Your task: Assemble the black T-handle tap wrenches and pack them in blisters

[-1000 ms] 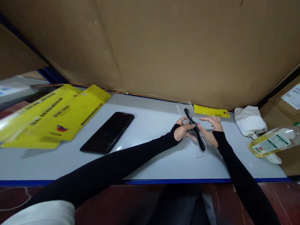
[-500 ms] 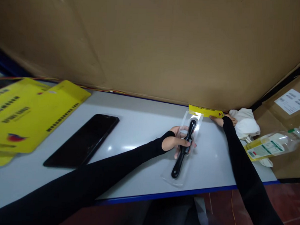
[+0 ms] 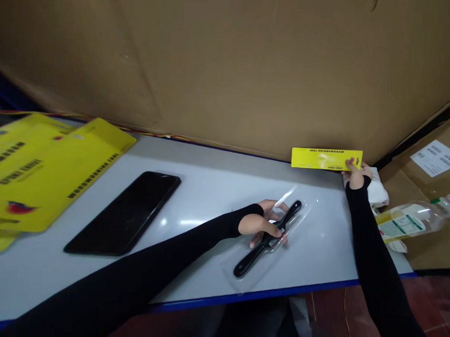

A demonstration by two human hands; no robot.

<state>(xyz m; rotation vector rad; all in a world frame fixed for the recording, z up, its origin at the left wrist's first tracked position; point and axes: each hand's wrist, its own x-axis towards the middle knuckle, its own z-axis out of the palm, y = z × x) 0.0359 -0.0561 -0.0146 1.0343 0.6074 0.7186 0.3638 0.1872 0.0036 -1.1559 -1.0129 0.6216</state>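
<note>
My left hand (image 3: pixel 262 222) is closed on a black spokeshave (image 3: pixel 250 259), its thumb pressed near the middle of the tool. The spokeshave lies at a slant in a clear plastic blister shell (image 3: pixel 301 219), over the front half of the table. Farther back on the right, my right hand (image 3: pixel 355 175) pinches the right end of a small yellow printed card (image 3: pixel 315 158). That card is raised against the cardboard wall, apart from the plastic shell.
Large yellow printed cards (image 3: pixel 60 181) overlap at the left of the table (image 3: pixel 206 167). A black phone-like slab (image 3: pixel 124 211) lies beside them. On the right are a white cloth (image 3: pixel 377 187) and a tipped clear bottle (image 3: pixel 405 223) with yellow liquid. Cardboard (image 3: pixel 229 64) walls the back.
The small card has come off the table's back edge, moving right and up in my right hand. My left hand has turned the spokeshave and its shell clockwise, slightly nearer to me.
</note>
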